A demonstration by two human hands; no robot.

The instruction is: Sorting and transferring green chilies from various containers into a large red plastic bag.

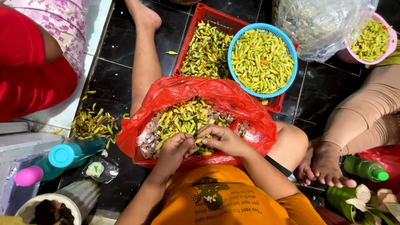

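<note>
Dark, glossy floor tiles (pixel 316 89) carry everything, and the person in an orange shirt sits on them with legs spread.

Both hands meet over a red plastic bag (pixel 246 110) that lies open in the lap, full of small green and yellow chilies (pixel 183 118) mixed with pinkish scraps. The left hand (pixel 175 151) and the right hand (pixel 223 139) touch at the fingertips, and each grip pinches the same small chili (pixel 199 141) between thumb and fingers, at the near edge of the pile.

Just beyond the bag, farther out, stands a red crate (pixel 216 18) holding darker chilies, and a blue basket (pixel 291 52) of brighter green ones rests on its right part. Farther right lies a clear plastic sack (pixel 321 25) of chilies, with a pink basket (pixel 389 46) of them behind it.

On the left floor, a loose heap of discarded chilies (pixel 91 124) lies beside the person's leg. Nearer on that side stand a teal bottle (pixel 68 154) and a pink-capped one (pixel 29 176).

Another person's bare feet (pixel 325 164) rest at the right, near a green bottle (pixel 364 168). A person in red (pixel 25 79) sits at the far left.
</note>
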